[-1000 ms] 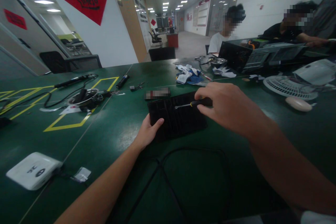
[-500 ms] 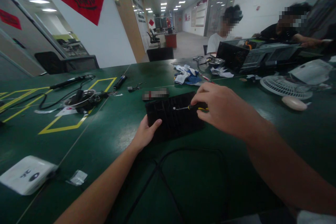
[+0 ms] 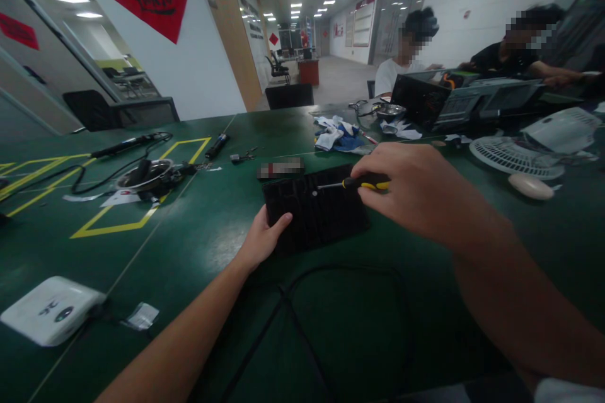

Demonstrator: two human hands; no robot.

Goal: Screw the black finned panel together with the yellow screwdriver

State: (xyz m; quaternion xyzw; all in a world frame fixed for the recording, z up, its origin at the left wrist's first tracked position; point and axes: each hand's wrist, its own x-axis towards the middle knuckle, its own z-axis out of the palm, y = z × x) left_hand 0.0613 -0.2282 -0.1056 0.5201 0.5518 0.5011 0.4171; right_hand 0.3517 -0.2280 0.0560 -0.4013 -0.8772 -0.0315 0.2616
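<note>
A flat black rectangular case (image 3: 326, 220) with raised ribs lies on the green table in front of me. My left hand (image 3: 265, 233) grips its left edge, the thumb on top and the fingers hidden underneath. Pinched in my right hand (image 3: 401, 182) is a screwdriver (image 3: 362, 183) with a black and yellow handle. Its thin metal shaft points left, and the tip is close to a small silver round piece (image 3: 314, 192) on the case; whether they touch I cannot tell. Just behind the case lies a small flat box (image 3: 281, 168), partly blurred out.
Black cable (image 3: 302, 334) loops across the table nearest me. At left are a white device (image 3: 51, 310) and a metal bowl (image 3: 146, 175) among cords. Gloves (image 3: 336, 133), a white fan grille (image 3: 515, 156) and an opened computer case (image 3: 454, 101) stand right, with two people behind.
My right hand has shifted slightly right, showing more of the screwdriver's handle. The tip has lifted from beside the silver piece to just above it. My left hand stays on the case.
</note>
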